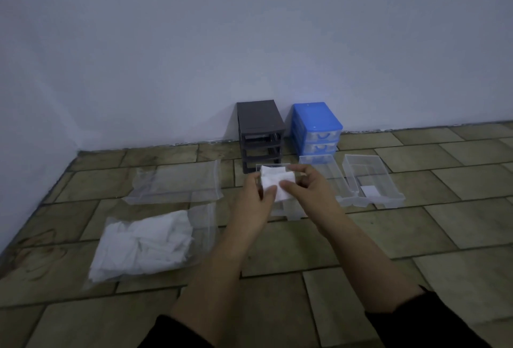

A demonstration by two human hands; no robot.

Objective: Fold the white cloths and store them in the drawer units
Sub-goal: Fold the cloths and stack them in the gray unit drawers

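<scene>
Tiled floor (305, 250), both hands' (254, 200) (308, 195) grip on folded white cloth (276, 181).

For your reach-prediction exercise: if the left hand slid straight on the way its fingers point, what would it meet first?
The left hand points up-right, toward the wall. Beyond the cloth it holds, it would probably meet the clear drawer first, then the dark unit. Depth is unclear.

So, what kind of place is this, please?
Probably a bare room in a home, with the work done on the floor. The brown stone-tile floor meets a plain pale painted wall, and a dark grey plastic drawer unit and a blue plastic drawer unit stand against that wall.
</scene>
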